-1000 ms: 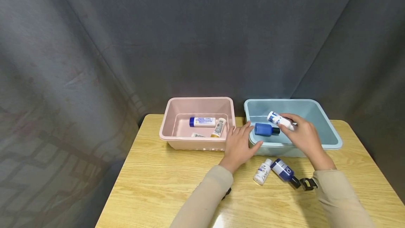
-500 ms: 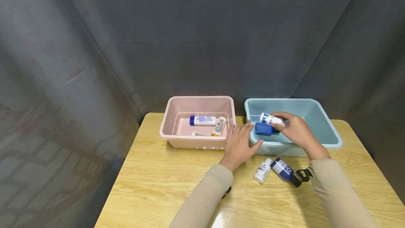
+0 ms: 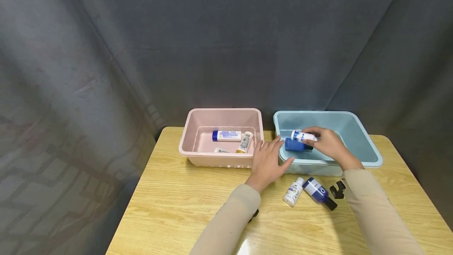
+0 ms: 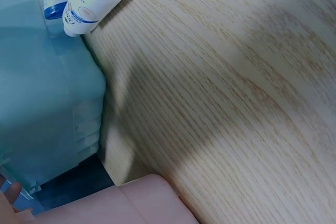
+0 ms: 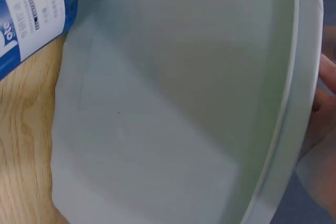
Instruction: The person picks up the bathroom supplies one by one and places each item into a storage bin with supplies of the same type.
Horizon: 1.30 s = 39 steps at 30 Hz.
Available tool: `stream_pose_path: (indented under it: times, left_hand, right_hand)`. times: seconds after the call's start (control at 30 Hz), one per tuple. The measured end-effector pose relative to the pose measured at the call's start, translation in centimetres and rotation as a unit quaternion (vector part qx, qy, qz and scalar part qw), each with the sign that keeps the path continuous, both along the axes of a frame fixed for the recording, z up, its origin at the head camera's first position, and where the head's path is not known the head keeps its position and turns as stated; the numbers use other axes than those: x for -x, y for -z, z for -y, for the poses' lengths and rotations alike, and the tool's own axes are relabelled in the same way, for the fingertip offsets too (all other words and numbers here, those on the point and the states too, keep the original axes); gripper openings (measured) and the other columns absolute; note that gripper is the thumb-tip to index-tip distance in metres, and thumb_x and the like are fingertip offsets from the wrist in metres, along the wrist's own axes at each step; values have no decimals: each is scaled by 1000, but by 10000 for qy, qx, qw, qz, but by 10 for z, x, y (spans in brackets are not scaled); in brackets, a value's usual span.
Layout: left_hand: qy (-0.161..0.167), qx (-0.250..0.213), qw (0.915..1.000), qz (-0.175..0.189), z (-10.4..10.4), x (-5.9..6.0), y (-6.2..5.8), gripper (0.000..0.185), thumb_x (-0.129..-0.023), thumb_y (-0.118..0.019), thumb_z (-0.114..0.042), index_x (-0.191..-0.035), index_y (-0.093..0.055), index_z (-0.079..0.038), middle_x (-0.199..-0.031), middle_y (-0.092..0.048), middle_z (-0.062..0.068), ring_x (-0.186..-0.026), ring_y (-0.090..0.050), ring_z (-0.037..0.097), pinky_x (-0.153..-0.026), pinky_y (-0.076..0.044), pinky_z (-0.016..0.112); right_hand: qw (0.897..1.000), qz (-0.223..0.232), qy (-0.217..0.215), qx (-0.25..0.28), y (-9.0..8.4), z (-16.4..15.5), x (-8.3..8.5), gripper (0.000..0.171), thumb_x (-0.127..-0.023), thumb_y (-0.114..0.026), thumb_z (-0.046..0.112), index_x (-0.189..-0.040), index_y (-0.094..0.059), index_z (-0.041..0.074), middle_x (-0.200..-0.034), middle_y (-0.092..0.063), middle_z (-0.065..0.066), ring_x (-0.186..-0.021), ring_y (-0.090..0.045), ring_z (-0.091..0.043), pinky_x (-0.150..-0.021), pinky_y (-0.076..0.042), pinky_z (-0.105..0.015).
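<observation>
My right hand (image 3: 330,145) reaches into the light-blue bin (image 3: 355,131) and holds a small white bottle with blue print (image 3: 300,135) by its right end. Just in front of that, a blue bottle with a black cap (image 3: 294,145) lies in the same bin. Spread over the neighbouring rims of the two bins is my left hand (image 3: 267,164), holding nothing. Below the light-blue bin, a white Dove bottle (image 3: 293,193) and a dark-blue bottle with a black cap (image 3: 318,192) lie on the table. The bin's wall hides most of my right hand in the right wrist view.
To the left stands a pink bin (image 3: 223,118), holding a white tube with a blue cap (image 3: 228,135), a white tube with a gold cap (image 3: 245,143) and a partly hidden white item (image 3: 221,150). A grey curtain (image 3: 226,42) hangs behind the wooden table (image 3: 170,207).
My right hand has moved left and lowered the white bottle in the light-blue bin, close behind the blue bottle. My left hand has stayed in place.
</observation>
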<state>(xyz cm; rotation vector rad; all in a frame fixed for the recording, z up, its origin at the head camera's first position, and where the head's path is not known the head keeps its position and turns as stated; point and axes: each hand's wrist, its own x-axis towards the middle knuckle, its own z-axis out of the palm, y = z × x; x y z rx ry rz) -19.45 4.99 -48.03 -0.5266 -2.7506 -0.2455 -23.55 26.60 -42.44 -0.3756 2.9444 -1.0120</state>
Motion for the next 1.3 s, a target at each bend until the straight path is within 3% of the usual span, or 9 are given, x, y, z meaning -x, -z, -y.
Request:
stream_pose_path:
  times: [0.23,0.57,1.0,1.3]
  left_hand:
    - [22,-39,10000,3,-1,0,1,66,-94,-41,-69,-143,-51,-26,-153,-43,-8,-127,-51,11,-116,-27,43]
    - [7,-52,10000,51,-1,-1,0,66,-95,-39,-69,-143,-51,-25,-153,-42,-8,-128,-49,11,-117,-23,41]
    - [0,-21,10000,-19,-1,-2,0,64,-95,-42,-68,-143,-51,-26,-153,-43,-8,-128,-50,11,-116,-27,43]
    - [4,29,10000,-92,-1,-1,1,65,-95,-38,-69,-142,-52,-26,-152,-43,-8,-127,-50,11,-115,-27,42]
  right_hand:
    - [9998,132,-89,-95,6,-1,3,39,-95,-67,18,-127,-62,-4,-123,-60,-32,-108,-58,-48,-86,-48,-61]
    - [9992,203,-341,-74,14,2,2,36,-92,-69,13,-122,-64,-7,-118,-63,-30,-103,-63,-43,-83,-52,-55]
    - [9990,164,-391,-112,19,-1,2,35,-89,-72,12,-118,-66,-7,-112,-67,-28,-91,-65,-32,-76,-53,-50]
    - [9989,93,-458,-105,24,-6,3,36,-87,-73,12,-118,-67,-7,-112,-67,-27,-95,-65,-36,-81,-52,-55]
